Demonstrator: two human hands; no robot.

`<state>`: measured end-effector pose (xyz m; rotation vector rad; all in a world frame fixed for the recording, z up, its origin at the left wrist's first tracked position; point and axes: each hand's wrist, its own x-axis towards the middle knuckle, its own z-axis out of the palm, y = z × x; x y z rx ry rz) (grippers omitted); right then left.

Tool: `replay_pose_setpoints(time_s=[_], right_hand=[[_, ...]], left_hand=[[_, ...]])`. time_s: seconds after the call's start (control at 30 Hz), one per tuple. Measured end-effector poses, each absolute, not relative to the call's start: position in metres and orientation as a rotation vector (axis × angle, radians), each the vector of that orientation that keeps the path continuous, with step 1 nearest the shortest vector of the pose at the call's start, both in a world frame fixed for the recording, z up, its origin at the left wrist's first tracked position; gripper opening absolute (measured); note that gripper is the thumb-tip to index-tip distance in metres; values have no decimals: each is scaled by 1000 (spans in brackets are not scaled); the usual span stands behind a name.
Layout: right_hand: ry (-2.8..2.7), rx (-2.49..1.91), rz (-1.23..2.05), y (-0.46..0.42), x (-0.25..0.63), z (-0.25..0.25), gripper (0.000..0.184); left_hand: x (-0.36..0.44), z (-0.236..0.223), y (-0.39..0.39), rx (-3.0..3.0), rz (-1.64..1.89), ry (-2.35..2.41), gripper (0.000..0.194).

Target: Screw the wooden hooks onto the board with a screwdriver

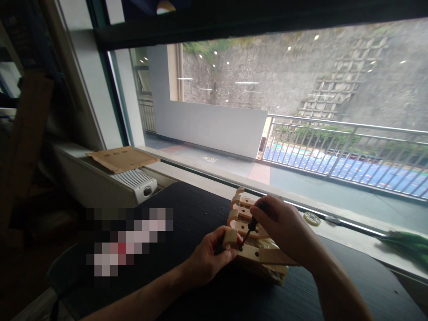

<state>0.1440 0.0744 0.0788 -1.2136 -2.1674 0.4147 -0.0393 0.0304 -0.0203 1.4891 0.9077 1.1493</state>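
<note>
My right hand (282,220) is closed around the dark handle of a screwdriver (249,229). Its shaft slants down, with the tip at a hole near the bend of the nearest wooden hook (276,256). The fingers of my left hand (207,255) grip that hook by its curled end, thumb pressed close to the tip. Behind it, several similar pale wooden hooks (233,217) lie in a row, their strips pierced with dark holes. Underneath is a yellowish bundle in shiny wrapping (280,273). Whether a screw sits under the tip is too small to tell.
The dark table (187,205) reaches up to a window sill (354,243). On the sill are a roll of tape (312,218) and a green leafy thing (406,245). A brown paper envelope (122,158) rests on a white heater (133,180). A blurred-out item lies on the table's left.
</note>
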Motion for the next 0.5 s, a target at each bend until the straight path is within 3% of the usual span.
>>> replay_pose_setpoints(time_s=[0.23,0.5], right_hand=[[-2249,-1178,411,67,145,81,24],[-2152,-1310,348,71,142,79,32]], left_hand=[[-39,-21,30,1501,1156,891,14],[-40,-20,30,1506,1154,930,16]])
